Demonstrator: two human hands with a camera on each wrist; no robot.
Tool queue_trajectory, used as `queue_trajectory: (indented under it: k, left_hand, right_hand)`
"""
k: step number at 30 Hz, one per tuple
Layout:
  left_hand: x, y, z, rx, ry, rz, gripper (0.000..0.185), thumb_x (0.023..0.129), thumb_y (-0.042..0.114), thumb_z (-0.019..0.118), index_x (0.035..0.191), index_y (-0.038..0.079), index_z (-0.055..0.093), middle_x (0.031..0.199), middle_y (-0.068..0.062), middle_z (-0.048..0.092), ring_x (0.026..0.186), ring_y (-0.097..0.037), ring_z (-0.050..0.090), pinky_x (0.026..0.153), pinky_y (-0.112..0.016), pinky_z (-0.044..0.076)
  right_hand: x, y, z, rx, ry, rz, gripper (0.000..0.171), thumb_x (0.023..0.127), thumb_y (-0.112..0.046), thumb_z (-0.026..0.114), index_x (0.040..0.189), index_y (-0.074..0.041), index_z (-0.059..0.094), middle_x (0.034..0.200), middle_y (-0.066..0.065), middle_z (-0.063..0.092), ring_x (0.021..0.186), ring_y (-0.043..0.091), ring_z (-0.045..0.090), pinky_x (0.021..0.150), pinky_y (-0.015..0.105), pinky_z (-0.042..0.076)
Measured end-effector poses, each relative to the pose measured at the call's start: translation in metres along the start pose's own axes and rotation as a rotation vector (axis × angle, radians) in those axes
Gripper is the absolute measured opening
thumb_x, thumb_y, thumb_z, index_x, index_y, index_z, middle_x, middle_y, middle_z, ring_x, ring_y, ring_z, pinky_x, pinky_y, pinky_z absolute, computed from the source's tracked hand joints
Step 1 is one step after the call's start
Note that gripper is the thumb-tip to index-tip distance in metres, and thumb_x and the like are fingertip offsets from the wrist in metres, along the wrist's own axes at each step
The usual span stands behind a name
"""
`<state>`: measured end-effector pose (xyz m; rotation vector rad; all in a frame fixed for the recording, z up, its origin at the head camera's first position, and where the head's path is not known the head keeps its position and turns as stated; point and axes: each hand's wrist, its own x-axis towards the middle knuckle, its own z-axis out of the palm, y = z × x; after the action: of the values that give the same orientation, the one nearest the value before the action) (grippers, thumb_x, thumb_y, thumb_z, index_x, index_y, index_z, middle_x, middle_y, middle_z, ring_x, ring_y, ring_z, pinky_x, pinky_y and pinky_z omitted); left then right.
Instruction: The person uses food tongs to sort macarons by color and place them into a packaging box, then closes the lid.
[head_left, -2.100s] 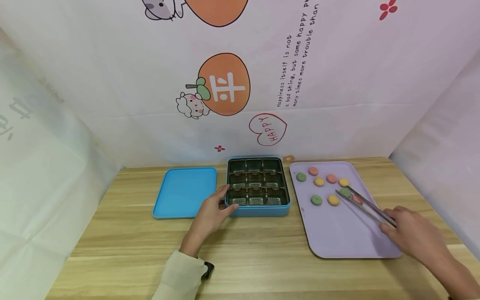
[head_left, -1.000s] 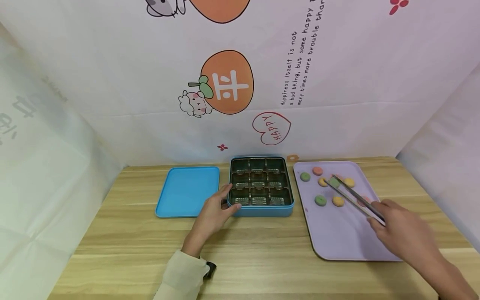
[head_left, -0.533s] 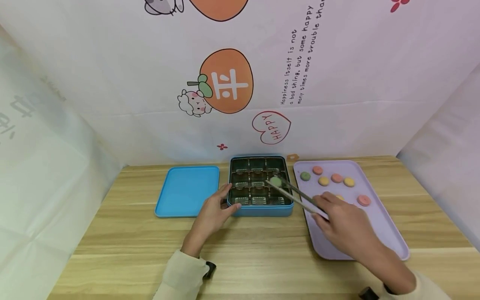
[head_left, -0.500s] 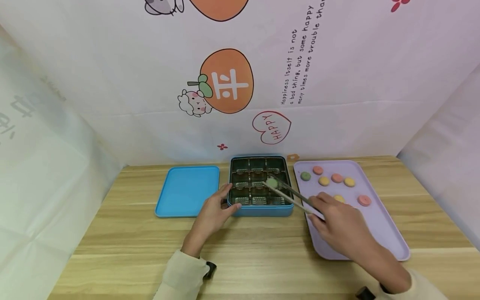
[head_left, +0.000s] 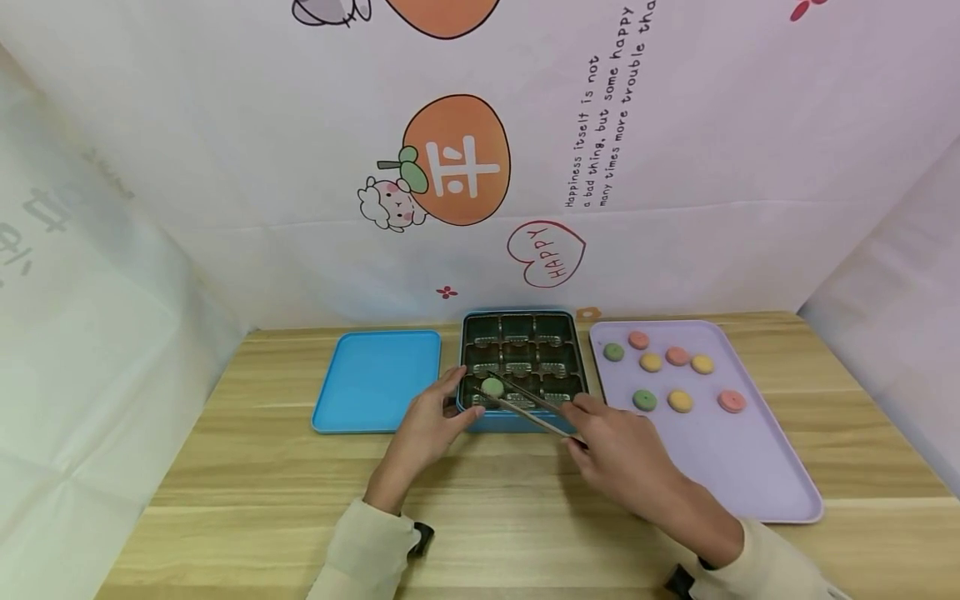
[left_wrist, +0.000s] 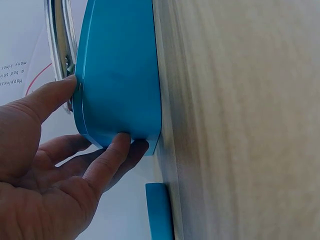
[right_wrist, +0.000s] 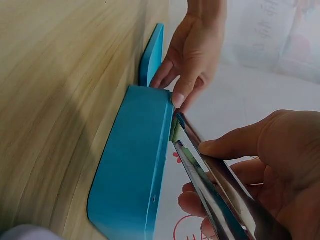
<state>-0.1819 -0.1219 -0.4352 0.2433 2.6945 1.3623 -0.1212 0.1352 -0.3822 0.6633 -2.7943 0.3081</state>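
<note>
A blue box (head_left: 525,422) with a dark divided insert (head_left: 517,358) stands mid-table. My left hand (head_left: 427,427) grips its front left corner, thumb on the front rim and fingers against the left side. In my right hand (head_left: 622,454) I hold metal tongs (head_left: 536,406), which reach over the box's front edge. Pinched at their tips is a green macaron-like round (head_left: 492,387), at the front left compartment; whether it touches the bottom cannot be seen. In the right wrist view the tongs (right_wrist: 220,185) and the green round (right_wrist: 174,130) show beside the box rim.
A light purple tray (head_left: 742,467) lies to the right, bearing several pink, yellow and green rounds (head_left: 679,401). Left of the box lies a flat blue lid (head_left: 378,383). A printed white cloth (head_left: 300,167) hangs behind the wooden table.
My right hand has lifted a green round off the tray with the tongs and carried it left, over the box to the front left compartment. The left hand has stayed on the corner.
</note>
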Motion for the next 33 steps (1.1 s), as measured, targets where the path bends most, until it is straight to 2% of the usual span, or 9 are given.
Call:
queue_trajectory:
  k: [6,10,12,17,20,26,30,32,33]
  left_hand:
    - [-0.0013,0.0008,-0.0009,-0.004,-0.001,0.001,0.074,0.100,0.029,0.074,0.163,0.011,0.040,0.172,-0.012,0.032,0.150,-0.033,0.045,0.103,-0.049,0.052]
    - [-0.0008,0.0009,-0.0004,-0.004,-0.008,-0.001,0.074,0.100,0.029,0.074,0.163,0.012,0.039,0.172,-0.013,0.031,0.121,-0.027,0.065,0.092,-0.043,0.054]
    - [-0.0006,0.0009,-0.0002,-0.004,-0.011,-0.003,0.074,0.100,0.029,0.074,0.163,0.012,0.039,0.172,-0.013,0.031,0.109,-0.023,0.066,0.086,-0.039,0.050]
    - [-0.0008,0.0005,-0.0004,0.000,-0.009,-0.006,0.074,0.100,0.029,0.074,0.163,0.013,0.039,0.172,-0.013,0.031,0.115,-0.025,0.065,0.086,-0.039,0.049]
    - [-0.0007,0.0002,-0.0004,0.001,-0.009,-0.007,0.074,0.100,0.029,0.074,0.163,0.012,0.039,0.172,-0.013,0.031,0.106,-0.023,0.065,0.084,-0.039,0.048]
    - [-0.0003,0.0005,0.0001,-0.004,-0.006,-0.009,0.074,0.100,0.029,0.074,0.163,0.012,0.039,0.172,-0.013,0.031,0.120,-0.026,0.065,0.087,-0.038,0.050]
    - [-0.0002,0.0002,0.0001,-0.017,-0.013,-0.012,0.074,0.100,0.029,0.074,0.164,0.013,0.038,0.172,-0.012,0.030,0.106,-0.028,0.067,0.085,-0.039,0.050]
    - [0.0000,0.0003,0.0000,-0.016,-0.012,-0.010,0.074,0.100,0.029,0.074,0.163,0.013,0.039,0.172,-0.012,0.030,0.119,-0.029,0.067,0.089,-0.040,0.054]
    - [0.0000,0.0002,-0.0001,-0.018,-0.011,-0.009,0.074,0.100,0.029,0.074,0.163,0.013,0.039,0.172,-0.012,0.030,0.119,-0.029,0.067,0.089,-0.040,0.053]
  right_hand:
    - [0.0040,-0.0028,0.0023,0.001,-0.010,-0.009,0.027,0.086,-0.012,0.085,0.111,-0.005,0.078,0.100,0.005,0.069,0.055,0.011,0.053,0.047,0.026,0.042]
    - [0.0057,-0.0032,0.0037,0.003,-0.014,-0.012,0.025,0.086,-0.011,0.084,0.110,-0.005,0.078,0.102,0.006,0.070,0.055,0.012,0.054,0.047,0.025,0.041]
    - [0.0061,-0.0034,0.0043,-0.001,-0.016,-0.014,0.025,0.086,-0.011,0.084,0.110,-0.005,0.078,0.103,0.006,0.071,0.055,0.012,0.055,0.047,0.025,0.041]
    - [0.0068,-0.0039,0.0057,-0.006,-0.018,-0.019,0.026,0.085,-0.010,0.085,0.109,-0.005,0.078,0.099,0.005,0.070,0.055,0.011,0.053,0.046,0.025,0.040]
    - [0.0072,-0.0041,0.0065,-0.003,-0.022,-0.017,0.026,0.085,-0.009,0.084,0.110,-0.005,0.078,0.098,0.004,0.069,0.056,0.011,0.053,0.046,0.024,0.040]
    - [0.0082,-0.0049,0.0073,-0.004,-0.027,-0.009,0.026,0.085,-0.010,0.084,0.110,-0.004,0.078,0.098,0.005,0.069,0.057,0.011,0.054,0.046,0.024,0.040]
    - [0.0087,-0.0054,0.0074,-0.004,-0.023,-0.006,0.026,0.085,-0.010,0.084,0.110,-0.003,0.078,0.099,0.006,0.070,0.056,0.012,0.055,0.045,0.025,0.041]
    - [0.0089,-0.0057,0.0073,-0.003,-0.024,-0.004,0.026,0.085,-0.010,0.084,0.110,-0.003,0.078,0.099,0.006,0.070,0.056,0.012,0.055,0.045,0.025,0.041]
    - [0.0089,-0.0058,0.0072,-0.003,-0.025,-0.003,0.026,0.085,-0.010,0.084,0.110,-0.003,0.078,0.099,0.006,0.070,0.056,0.011,0.055,0.045,0.025,0.040]
